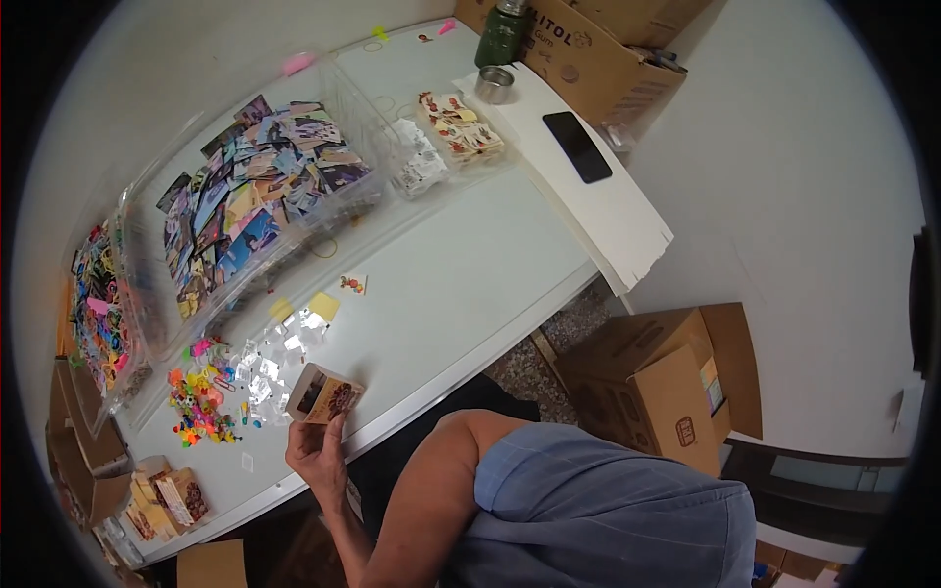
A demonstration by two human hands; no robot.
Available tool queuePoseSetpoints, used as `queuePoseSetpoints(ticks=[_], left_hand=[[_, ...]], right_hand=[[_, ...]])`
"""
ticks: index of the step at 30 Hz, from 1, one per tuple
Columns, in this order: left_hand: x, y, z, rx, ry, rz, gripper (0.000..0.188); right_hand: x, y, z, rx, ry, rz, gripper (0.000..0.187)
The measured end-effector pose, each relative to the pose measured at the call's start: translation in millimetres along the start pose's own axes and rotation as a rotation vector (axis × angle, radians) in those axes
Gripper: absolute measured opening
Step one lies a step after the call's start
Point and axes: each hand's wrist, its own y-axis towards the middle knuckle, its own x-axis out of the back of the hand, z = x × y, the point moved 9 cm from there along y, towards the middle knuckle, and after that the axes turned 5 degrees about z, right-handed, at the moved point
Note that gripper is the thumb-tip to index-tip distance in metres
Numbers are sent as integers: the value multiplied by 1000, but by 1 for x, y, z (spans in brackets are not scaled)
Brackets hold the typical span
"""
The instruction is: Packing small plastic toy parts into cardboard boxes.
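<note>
My left hand (321,459) is raised near the table's front edge, gripping a small tan printed box (343,394) by its lower side. A dark patch shows at the box's left side; what it is I cannot make out. Just beyond the box lie several small clear sachets (267,377). To their left sits a loose heap of tiny bright plastic toys (201,397). Two pale yellow pieces (321,306) and a small printed picture (353,284) lie beyond the sachets. My right hand is out of view.
A clear bin of picture cards (245,196) fills the table's far left, beside a bin of colourful trinkets (93,304). Similar boxes (162,500) stand at the near left corner. A phone (576,147), metal cup (494,86) and green bottle (502,39) occupy the right. Cartons (637,382) stand below.
</note>
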Motion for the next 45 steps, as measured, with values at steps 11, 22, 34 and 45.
queuePoseSetpoints(ticks=[11,22,34,45], left_hand=[[5,0,8,-12,-19,-2,30],[8,-3,8,-1,39,-34,33],[11,-2,-3,-44,217,-41,35],[7,4,6,-24,78,12,33]], right_hand=[[-26,2,-40,-659,785,221,29],[314,-248,208,-518,-1462,-1080,37],[479,-299,162,-1480,-1789,-523,51],[403,-281,230,-878,-2172,-934,31]])
